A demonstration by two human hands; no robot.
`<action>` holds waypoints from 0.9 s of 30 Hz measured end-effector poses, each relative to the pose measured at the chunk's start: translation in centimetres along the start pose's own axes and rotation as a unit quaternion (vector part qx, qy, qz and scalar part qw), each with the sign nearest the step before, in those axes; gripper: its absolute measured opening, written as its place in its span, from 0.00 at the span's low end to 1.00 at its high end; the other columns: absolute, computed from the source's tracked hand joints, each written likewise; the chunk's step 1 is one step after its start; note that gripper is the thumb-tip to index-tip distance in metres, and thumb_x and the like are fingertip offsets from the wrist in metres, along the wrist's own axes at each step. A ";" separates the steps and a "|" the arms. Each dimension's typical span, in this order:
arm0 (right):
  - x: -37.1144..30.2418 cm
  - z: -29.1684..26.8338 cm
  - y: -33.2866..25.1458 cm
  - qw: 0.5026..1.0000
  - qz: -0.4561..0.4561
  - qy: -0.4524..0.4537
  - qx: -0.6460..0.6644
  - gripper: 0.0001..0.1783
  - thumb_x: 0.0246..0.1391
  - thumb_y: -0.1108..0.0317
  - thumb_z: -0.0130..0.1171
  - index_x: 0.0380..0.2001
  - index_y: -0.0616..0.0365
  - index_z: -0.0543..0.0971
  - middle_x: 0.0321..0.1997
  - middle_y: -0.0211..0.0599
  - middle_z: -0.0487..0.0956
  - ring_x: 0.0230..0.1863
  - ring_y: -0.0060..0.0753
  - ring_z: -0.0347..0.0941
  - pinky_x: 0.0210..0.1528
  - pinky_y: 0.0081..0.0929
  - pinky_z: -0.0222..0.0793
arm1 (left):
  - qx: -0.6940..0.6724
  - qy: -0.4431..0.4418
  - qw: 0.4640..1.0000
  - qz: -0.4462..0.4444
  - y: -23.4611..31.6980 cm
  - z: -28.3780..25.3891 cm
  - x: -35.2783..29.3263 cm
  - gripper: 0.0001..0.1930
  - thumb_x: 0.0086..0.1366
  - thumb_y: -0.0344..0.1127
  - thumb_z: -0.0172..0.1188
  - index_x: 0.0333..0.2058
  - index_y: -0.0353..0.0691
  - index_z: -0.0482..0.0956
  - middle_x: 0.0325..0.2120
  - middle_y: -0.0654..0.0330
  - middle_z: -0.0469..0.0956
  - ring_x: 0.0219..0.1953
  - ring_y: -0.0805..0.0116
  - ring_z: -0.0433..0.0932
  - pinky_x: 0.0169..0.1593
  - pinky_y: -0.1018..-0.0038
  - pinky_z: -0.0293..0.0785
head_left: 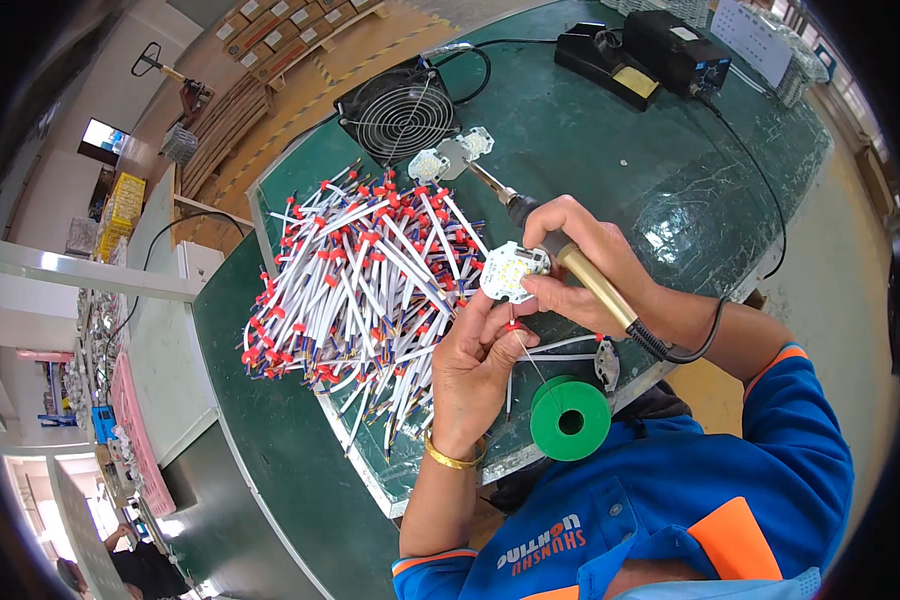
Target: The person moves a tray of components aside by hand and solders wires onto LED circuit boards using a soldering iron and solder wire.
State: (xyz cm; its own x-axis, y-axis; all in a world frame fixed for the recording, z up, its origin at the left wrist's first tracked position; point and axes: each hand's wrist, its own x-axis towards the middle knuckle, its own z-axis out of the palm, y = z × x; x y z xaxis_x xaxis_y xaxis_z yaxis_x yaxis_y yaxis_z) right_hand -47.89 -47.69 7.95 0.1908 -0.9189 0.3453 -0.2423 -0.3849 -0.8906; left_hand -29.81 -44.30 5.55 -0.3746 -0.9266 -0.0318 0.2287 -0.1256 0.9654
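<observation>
My right hand grips a soldering iron with a gold handle, its tip pointing away toward the upper left. The thumb and a finger of that hand also pinch the edge of a white LED board dotted with yellowish chips. Just below the board is my left hand, fingers closed on a thin solder wire that runs up from a green spool. A red piece shows at its fingertips; what it belongs to is partly hidden. Close by on the left lies a large heap of white cables with red clips.
Beyond the heap stands a black fan with a wire grille. More LED boards lie beside it, and another board is near the table edge. At the back are an iron stand and a black soldering station.
</observation>
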 end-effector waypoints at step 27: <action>-1.4 -0.5 -0.7 0.932 -0.302 -0.073 -0.188 0.17 0.40 0.82 0.58 0.35 0.58 0.68 0.28 0.39 0.73 0.24 0.42 0.74 0.24 0.32 0.69 | -0.063 0.050 0.996 -0.046 -0.1 0.2 0.2 0.10 0.61 0.32 0.60 0.37 0.38 0.68 0.27 0.59 0.79 0.23 0.82 0.70 0.26 0.86 0.65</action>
State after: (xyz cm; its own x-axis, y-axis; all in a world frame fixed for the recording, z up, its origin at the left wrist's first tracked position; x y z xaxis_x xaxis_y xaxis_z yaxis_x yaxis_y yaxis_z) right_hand -48.45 -46.16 8.28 0.5203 -0.5144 0.6816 -0.3594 -0.8560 -0.3717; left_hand -30.08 -44.39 5.52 -0.3093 -0.9390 -0.1500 0.3114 -0.2491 0.9171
